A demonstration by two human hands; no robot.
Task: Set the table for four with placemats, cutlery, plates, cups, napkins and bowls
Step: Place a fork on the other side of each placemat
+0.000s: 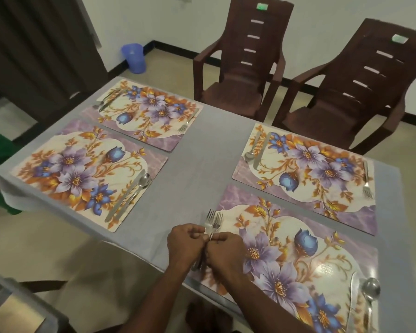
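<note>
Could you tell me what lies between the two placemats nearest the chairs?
Only bare grey tablecloth separates the far-left placemat from the far-right placemat, in the head view.

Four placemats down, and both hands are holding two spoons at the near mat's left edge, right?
Not spoons. The head view shows the left hand and right hand together gripping two forks, tines pointing away. The four placemats and the position by the near placemat's left edge are correct.

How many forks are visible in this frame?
4: one on the far-left placemat, one on the far-right placemat, and two held between both hands at the near-right placemat's left edge.
</note>
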